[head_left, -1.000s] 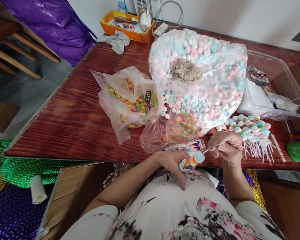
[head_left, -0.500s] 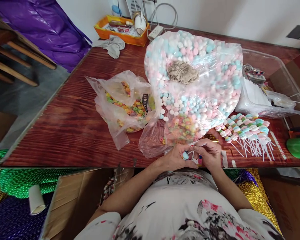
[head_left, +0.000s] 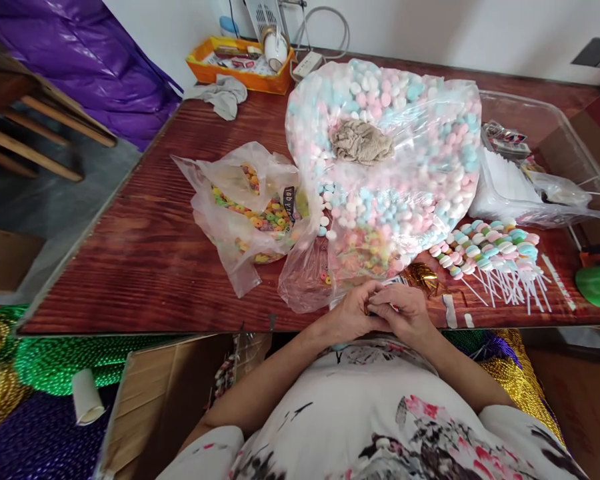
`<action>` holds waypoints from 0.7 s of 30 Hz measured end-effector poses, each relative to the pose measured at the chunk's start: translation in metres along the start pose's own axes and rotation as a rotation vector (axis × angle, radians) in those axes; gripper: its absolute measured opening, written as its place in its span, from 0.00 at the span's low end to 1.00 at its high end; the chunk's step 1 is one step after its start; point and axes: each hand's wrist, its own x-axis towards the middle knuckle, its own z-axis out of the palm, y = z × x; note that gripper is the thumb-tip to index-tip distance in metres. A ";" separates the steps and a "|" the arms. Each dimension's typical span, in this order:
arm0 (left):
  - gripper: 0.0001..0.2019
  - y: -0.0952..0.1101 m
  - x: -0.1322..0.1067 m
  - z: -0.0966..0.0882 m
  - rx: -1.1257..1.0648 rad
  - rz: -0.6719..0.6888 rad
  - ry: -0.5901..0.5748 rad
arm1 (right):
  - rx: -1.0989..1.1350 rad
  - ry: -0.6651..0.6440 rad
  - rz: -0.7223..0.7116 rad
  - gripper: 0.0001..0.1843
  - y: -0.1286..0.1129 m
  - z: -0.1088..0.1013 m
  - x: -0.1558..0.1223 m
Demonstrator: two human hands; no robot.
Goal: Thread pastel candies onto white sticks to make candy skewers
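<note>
At the tabletop's (head_left: 145, 267) front edge: left hand (head_left: 356, 312) and right hand (head_left: 411, 312) together, close to the person's front. Fingers on both curled in, tips meeting, closed on a small item (head_left: 368, 309); mostly hidden, can't tell its shape or which hand has the main grip. Just beyond the hands: big clear bag (head_left: 420, 167) of pastel pieces, brown cloth (head_left: 363, 141) on top. Smaller bag (head_left: 253, 213) with coloured rings to its left. Gold strips (head_left: 421, 277) just beside right hand, then a pile of threaded sticks (head_left: 490, 247), white ends toward the person. Clear tub (head_left: 550, 110) behind those.
</note>
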 end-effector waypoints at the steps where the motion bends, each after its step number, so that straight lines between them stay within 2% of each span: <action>1: 0.29 0.001 -0.002 -0.004 -0.070 -0.006 -0.005 | 0.079 -0.007 0.041 0.05 0.002 -0.002 0.000; 3: 0.37 0.007 -0.007 -0.015 -0.165 -0.021 -0.038 | 0.226 -0.006 0.106 0.06 0.003 -0.011 0.002; 4: 0.35 0.010 -0.010 -0.021 -0.170 -0.035 -0.057 | 0.265 0.002 0.122 0.08 0.003 -0.017 0.003; 7: 0.21 0.017 -0.013 -0.033 -0.069 -0.115 -0.105 | 0.262 0.007 0.089 0.10 0.000 -0.030 0.011; 8: 0.20 0.017 -0.013 -0.033 -0.047 -0.137 -0.099 | 0.250 -0.012 0.067 0.10 -0.002 -0.032 0.014; 11: 0.20 0.010 -0.007 -0.025 -0.129 -0.098 0.053 | 0.214 -0.043 0.004 0.12 -0.005 -0.028 0.024; 14: 0.15 0.000 0.001 -0.012 -0.232 0.068 0.246 | 0.133 -0.039 -0.073 0.13 -0.005 -0.014 0.026; 17: 0.13 -0.005 0.008 -0.004 -0.279 0.178 0.372 | 0.045 -0.049 -0.086 0.14 -0.001 -0.003 0.020; 18: 0.13 -0.005 0.009 -0.003 -0.286 0.181 0.409 | 0.039 -0.014 -0.054 0.15 0.001 -0.002 0.017; 21: 0.13 -0.007 0.012 -0.003 -0.257 0.166 0.516 | 0.105 0.223 0.064 0.27 0.007 -0.002 0.008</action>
